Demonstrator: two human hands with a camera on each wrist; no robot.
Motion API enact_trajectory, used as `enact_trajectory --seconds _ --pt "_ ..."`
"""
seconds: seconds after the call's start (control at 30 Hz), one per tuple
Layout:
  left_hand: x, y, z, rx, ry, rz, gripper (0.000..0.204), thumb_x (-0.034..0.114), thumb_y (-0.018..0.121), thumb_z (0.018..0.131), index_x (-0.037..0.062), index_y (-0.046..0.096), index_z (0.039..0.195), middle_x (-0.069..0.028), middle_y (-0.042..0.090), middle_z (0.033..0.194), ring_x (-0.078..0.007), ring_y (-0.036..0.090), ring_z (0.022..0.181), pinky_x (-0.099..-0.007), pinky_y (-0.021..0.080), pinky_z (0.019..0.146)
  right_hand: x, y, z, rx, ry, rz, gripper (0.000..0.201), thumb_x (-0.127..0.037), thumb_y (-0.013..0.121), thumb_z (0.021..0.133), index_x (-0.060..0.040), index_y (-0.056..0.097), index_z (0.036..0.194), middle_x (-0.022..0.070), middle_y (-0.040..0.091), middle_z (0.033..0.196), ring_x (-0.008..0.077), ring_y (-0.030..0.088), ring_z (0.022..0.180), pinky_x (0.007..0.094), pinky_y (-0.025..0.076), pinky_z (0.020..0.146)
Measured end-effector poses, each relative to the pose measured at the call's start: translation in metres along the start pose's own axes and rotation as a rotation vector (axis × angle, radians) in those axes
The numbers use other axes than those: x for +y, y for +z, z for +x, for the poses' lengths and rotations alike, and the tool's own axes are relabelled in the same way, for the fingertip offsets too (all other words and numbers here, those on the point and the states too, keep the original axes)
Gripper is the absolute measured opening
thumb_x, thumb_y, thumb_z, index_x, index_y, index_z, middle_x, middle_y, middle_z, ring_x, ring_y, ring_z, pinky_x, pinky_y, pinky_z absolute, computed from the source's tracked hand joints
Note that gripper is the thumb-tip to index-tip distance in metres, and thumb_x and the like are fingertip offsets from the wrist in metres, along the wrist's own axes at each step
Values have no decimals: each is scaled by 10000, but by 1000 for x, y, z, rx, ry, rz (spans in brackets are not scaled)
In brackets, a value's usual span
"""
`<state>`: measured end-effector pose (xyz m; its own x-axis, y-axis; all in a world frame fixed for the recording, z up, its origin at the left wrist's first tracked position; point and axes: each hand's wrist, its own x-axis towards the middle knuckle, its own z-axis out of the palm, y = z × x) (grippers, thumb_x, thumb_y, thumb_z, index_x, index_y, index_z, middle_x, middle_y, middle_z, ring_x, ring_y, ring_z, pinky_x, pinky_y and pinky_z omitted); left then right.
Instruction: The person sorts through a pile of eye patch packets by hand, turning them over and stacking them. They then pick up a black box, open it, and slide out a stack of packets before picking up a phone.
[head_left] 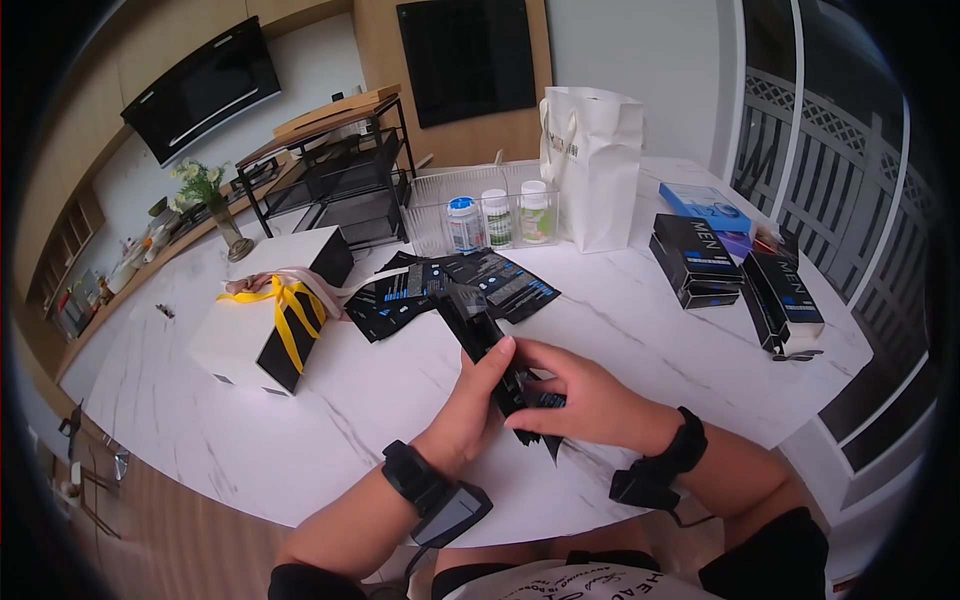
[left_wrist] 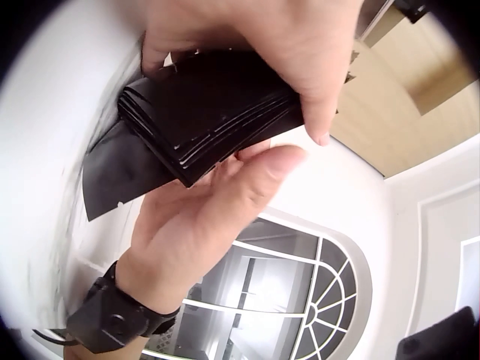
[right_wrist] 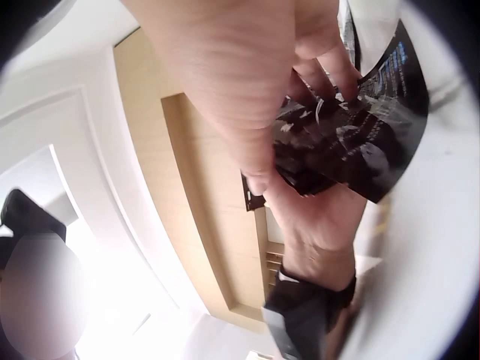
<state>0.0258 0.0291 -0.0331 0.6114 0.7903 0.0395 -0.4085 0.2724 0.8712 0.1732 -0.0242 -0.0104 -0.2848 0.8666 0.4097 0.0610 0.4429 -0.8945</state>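
A stack of black packets [head_left: 478,328] is held above the bench [head_left: 390,455] between both hands, its long axis run from about 11 o'clock at the far end to 5 o'clock at the end near the body. By the left grip [head_left: 468,407], set on the stack's 8 o'clock side, it is pinched firmly, with the thumb laid over the top. By the right grip [head_left: 602,402] it is held from about 4 o'clock, with the fingers curled and the thumb against the lower end. Neither grip is spread wide, and no gap is left between either one and the stack. The relation judged to matter most lies at the 5 o'clock end: there a packet is splayed out of line, and it is reached more readily by the right thumb than by the left. The far end is pointed towards loose black packets [head_left: 522,285], spread on the bench from 10 to 1 o'clock, while dark cartons [head_left: 695,250] are stacked at 2 o'clock.
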Motion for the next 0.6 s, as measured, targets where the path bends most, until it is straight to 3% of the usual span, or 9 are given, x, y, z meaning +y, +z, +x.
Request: enact_trajectory --seconds 0.07,0.1,0.2,0.23,0.37,0.47,0.6 --pt "-2 -3 -1 56 17 35 549 492 420 876 30 435 1172 -119 521 1087 -246 537 981 -379 434 874 -6 2 -2 -50 16 -246 550 -161 635 799 19 385 1254 113 505 1141 146 539 939 241 455 765" --pt "-1 -1 -2 78 -12 -42 562 508 423 869 33 438 1169 -115 526 1083 -233 543 972 -361 440 860 -6 3 -3 -20 65 -53 465 -143 597 826 29 422 1221 89 537 1084 118 541 857 227 449 740" --pt "4 5 -2 100 -1 -101 543 502 427 870 37 463 1149 -99 551 1046 -211 553 950 -344 442 853 -5 -11 0 2 209 129 364 -113 531 863 43 458 1184 46 574 984 82 533 805 207 437 720" --pt "12 9 -5 65 -28 -131 444 416 510 859 134 396 1183 -41 518 1044 -151 524 949 -315 451 823 -11 -15 2 -13 262 187 272 -108 468 894 37 507 1120 10 589 921 52 528 803 192 430 714" --pt "25 13 -6 35 -73 -290 529 497 418 864 67 498 1162 -88 585 1068 -196 574 951 -337 441 867 -11 -30 8 196 284 436 209 -138 443 904 -9 552 1026 7 595 917 40 541 815 183 431 725" --pt "39 12 -8 62 -15 -281 565 527 397 857 55 492 1153 -88 584 1058 -211 568 960 -351 440 873 -14 -39 12 308 251 392 245 -78 418 892 2 476 1116 50 596 941 83 566 831 221 455 735" --pt "53 -15 4 215 246 -323 626 563 440 814 13 487 1108 -146 559 1055 -266 534 1030 -396 417 915 -3 -51 13 276 277 302 295 -18 407 854 4 443 1146 66 593 945 102 571 823 235 463 723"
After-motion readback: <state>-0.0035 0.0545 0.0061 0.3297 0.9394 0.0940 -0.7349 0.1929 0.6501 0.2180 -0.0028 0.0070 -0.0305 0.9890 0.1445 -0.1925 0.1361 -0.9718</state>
